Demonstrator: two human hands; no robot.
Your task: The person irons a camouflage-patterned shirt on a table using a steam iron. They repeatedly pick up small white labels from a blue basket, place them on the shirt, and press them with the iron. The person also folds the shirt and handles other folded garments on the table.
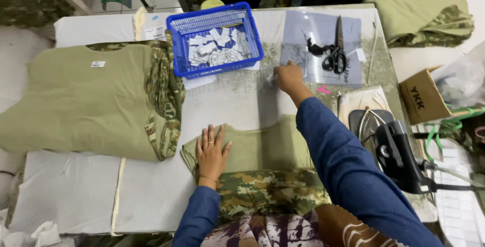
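Left hand (211,152) lies flat on the olive shirt (262,148); right hand (289,78) reaches beside the blue basket (214,40).

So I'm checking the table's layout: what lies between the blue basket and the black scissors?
In the head view, the right hand reaches into that stretch between the blue basket and the black scissors, over the grey sheet's left edge.

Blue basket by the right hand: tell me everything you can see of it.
The blue basket is a rectangular plastic mesh crate, upright and open-topped, standing at the far side of the table. It holds a loose heap of small white tags. The right hand reaches nearby, not touching it.
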